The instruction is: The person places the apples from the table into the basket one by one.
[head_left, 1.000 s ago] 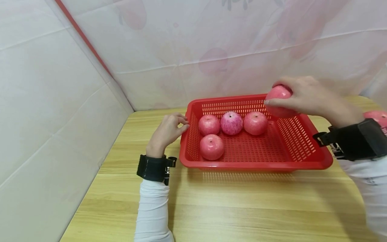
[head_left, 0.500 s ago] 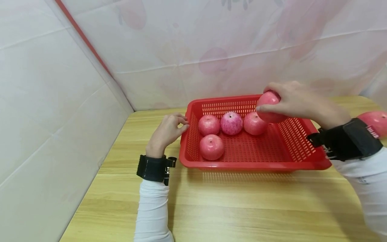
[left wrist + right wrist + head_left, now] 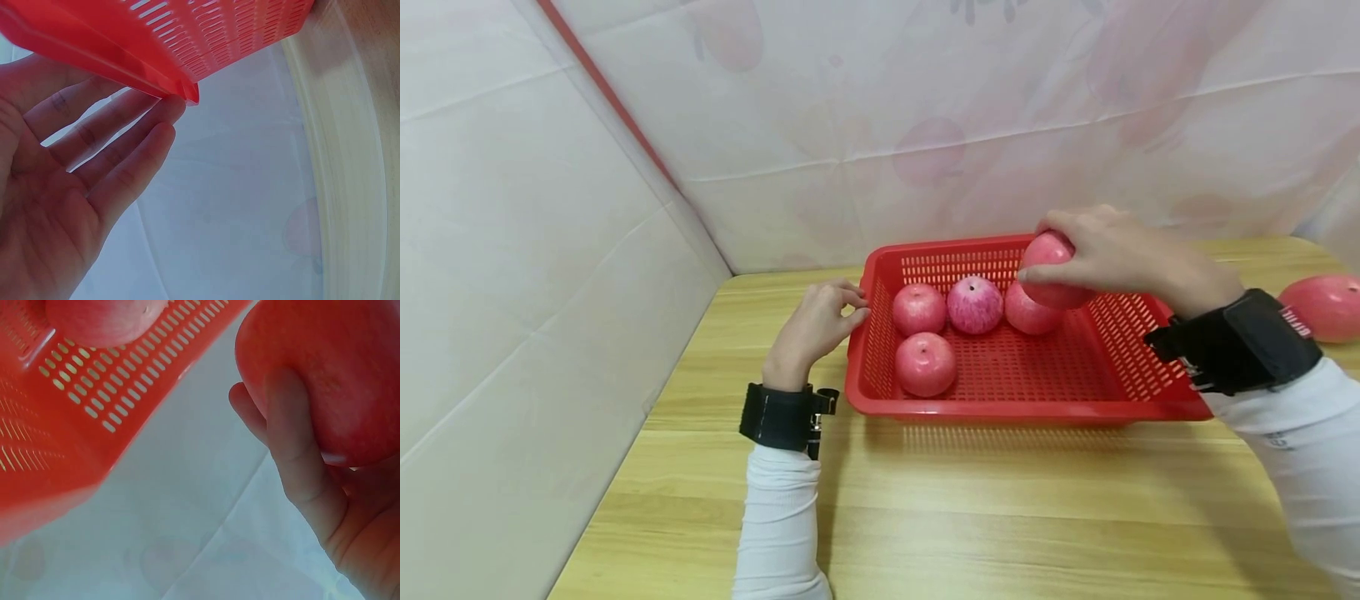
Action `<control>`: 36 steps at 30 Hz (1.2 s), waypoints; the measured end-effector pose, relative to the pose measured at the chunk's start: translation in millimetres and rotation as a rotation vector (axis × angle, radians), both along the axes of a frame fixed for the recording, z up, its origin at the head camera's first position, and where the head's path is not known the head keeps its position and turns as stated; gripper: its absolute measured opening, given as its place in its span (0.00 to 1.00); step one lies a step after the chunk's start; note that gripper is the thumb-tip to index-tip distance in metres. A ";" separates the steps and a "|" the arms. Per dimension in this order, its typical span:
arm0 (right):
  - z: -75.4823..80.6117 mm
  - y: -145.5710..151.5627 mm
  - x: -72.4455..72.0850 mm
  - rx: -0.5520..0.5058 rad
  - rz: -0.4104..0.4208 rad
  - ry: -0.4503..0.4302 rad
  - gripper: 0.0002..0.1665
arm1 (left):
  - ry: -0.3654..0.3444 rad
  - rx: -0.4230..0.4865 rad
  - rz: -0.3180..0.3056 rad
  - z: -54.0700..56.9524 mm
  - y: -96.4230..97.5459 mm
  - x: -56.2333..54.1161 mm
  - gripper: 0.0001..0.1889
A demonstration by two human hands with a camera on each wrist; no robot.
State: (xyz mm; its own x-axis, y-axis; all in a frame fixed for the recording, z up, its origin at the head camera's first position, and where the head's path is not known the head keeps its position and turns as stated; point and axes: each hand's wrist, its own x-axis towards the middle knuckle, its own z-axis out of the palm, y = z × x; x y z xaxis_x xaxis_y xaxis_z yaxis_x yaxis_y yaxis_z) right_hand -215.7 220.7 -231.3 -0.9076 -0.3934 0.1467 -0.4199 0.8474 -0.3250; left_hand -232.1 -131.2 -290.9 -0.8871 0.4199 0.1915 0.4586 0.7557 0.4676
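My right hand (image 3: 1112, 254) grips a large pinkish-red apple (image 3: 1051, 292) above the right half of a red plastic basket (image 3: 1015, 409). In the right wrist view, the thumb (image 3: 290, 428) lies along the held apple's side. Inside the basket, a red apple (image 3: 919, 309), a purple-streaked apple (image 3: 974, 306) and another red apple (image 3: 1028, 313) form a back row; the held one partly covers the last. One more apple (image 3: 926, 365) sits at front left. My left hand (image 3: 816, 333) touches the basket's left rim, its fingers (image 3: 134, 165) stretched under the edge in the left wrist view.
A further red apple (image 3: 1324, 308) lies on the wooden table (image 3: 970, 517) to the right of the basket, partly behind the right wrist strap. A pale printed cloth (image 3: 850, 142) hangs behind the table, and another (image 3: 535, 292) stands along its left side.
My right hand has moved left and slightly down with the apple, from the basket's back right corner to over the rightmost apple of the back row. The left hand has stayed still.
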 end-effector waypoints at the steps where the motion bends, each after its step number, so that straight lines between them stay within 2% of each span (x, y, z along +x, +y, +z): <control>1: -1.2 -1.0 -0.1 0.000 0.006 -0.008 0.29 | 0.000 0.001 0.001 0.0 0.5 0.0 0.10; 6: -6.8 -8.0 3.6 -0.017 0.017 -0.056 0.29 | -0.004 0.000 -0.005 -0.4 2.9 0.6 0.10; 13: -12.5 -14.6 2.2 0.021 0.025 -0.023 0.31 | -0.011 0.013 -0.012 -0.4 4.0 0.5 0.10; 23: -21.4 -22.5 -1.6 0.051 0.048 -0.078 0.33 | 0.024 -0.018 -0.025 -0.1 2.7 -1.0 0.10; 29: -26.5 -25.1 -2.1 0.072 0.052 -0.105 0.38 | 0.019 -0.020 -0.024 -1.3 2.4 -0.9 0.10; 36: -27.9 -28.9 -3.1 0.069 0.055 -0.118 0.38 | 0.013 -0.016 -0.015 -0.6 2.1 -0.6 0.10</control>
